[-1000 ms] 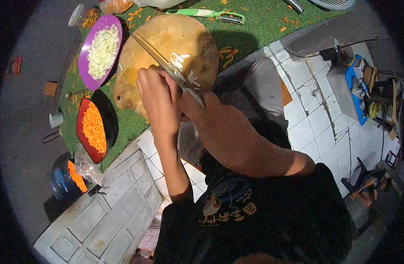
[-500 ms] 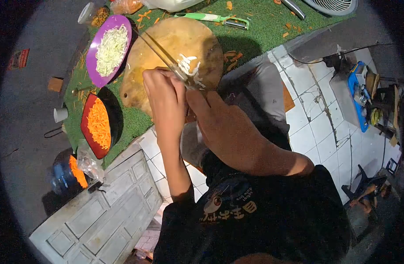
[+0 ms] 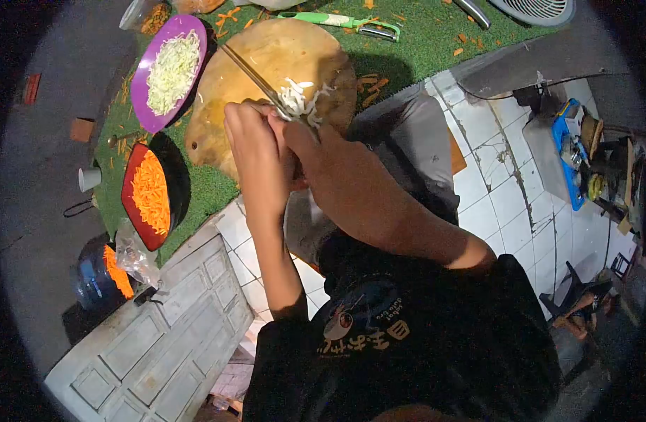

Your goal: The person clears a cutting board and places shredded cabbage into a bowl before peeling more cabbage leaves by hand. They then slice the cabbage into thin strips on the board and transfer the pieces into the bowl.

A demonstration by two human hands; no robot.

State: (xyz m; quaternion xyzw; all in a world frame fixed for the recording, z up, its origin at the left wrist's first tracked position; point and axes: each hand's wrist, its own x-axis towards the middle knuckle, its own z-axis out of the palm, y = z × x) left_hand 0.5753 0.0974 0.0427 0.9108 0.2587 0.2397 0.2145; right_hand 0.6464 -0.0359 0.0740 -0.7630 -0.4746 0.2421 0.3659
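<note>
A round wooden chopping board [image 3: 305,49] lies on green artificial turf [image 3: 435,42]. Across it runs a long knife [image 3: 249,72], blade pointing to the far left, with my right hand [image 3: 323,151] closed around its handle end. My left hand [image 3: 251,137] sits close beside the blade on the board's near part, fingers curled and pressed down; what they hold is hidden. Pale white strips [image 3: 298,98] of some cut food lie in a small heap along the blade's right side. The knife's near end is covered by my hands.
A purple plate [image 3: 141,88] of shredded pale cabbage and a red bowl [image 3: 131,176] of shredded carrot stand left. A green peeler [image 3: 337,21] lies behind the board, a grey strainer basket [image 3: 541,10] far right. Carrot peelings [image 3: 371,86] are scattered about.
The heap of white strips beside the blade looks larger. Both hands and the knife stay together at the board, and the whole view has shifted slightly.
</note>
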